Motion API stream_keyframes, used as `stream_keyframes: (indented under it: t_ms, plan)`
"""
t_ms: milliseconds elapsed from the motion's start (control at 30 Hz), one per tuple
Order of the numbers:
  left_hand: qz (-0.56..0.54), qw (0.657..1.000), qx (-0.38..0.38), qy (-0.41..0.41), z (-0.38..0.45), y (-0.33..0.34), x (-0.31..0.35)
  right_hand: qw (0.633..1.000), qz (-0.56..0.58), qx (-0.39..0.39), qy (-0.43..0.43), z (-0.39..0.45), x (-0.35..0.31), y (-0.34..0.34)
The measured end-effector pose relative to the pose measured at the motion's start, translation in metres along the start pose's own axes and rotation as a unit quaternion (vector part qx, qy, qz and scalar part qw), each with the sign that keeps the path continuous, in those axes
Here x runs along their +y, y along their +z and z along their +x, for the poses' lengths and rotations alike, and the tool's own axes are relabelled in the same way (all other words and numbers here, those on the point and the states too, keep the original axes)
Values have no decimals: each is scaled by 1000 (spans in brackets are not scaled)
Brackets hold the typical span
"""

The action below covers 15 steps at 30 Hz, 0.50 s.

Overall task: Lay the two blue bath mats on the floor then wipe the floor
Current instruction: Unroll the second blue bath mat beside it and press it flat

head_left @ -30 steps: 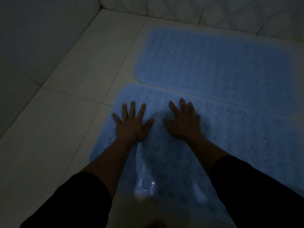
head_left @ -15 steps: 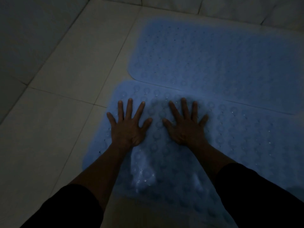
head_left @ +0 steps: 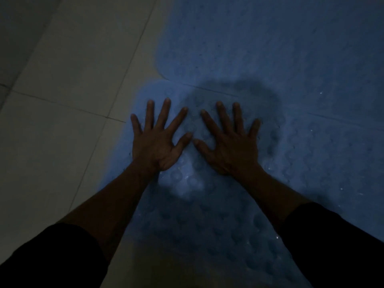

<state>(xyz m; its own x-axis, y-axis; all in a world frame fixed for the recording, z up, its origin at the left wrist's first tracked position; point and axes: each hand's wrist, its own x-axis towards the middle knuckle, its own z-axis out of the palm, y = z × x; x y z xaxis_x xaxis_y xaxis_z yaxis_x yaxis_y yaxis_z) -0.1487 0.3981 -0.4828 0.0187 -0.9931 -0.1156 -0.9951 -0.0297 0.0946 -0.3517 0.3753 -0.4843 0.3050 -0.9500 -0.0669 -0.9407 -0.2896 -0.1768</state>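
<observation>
Two blue bubbled bath mats lie side by side on the pale tiled floor in dim light. The near mat [head_left: 311,163] runs under my arms, and the far mat [head_left: 270,42] lies just beyond it, their long edges almost touching. My left hand [head_left: 158,142] rests flat, fingers spread, on the near mat's left end. My right hand [head_left: 230,146] lies flat beside it, also spread, thumbs nearly meeting. Neither hand holds anything. Water drops glint on the near mat.
Pale floor tiles [head_left: 62,142] with dark grout lines stretch to the left of the mats. A wall base [head_left: 18,28] shows at the upper left corner. My dark sleeves fill both lower corners.
The camera has dropped much closer to the mats, so the back wall has left the view. Both hands stay pressed flat on the near mat, fingers now spread wider.
</observation>
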Motion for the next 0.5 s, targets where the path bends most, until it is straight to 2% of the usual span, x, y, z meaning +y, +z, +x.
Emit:
stream_keyframes:
  t_ms: [200,367,500]
  plan:
    - [1,1000,-28,-10,2,1,-3,1000,10,-15,-8,3,1,3]
    - [-27,998,-58,-9,5,-2,-6,996,32,-83,-2,10,3,0]
    - [-67,994,-44,-79,-30,-9,-10,993,52,-102,3,-1,-7,-14]
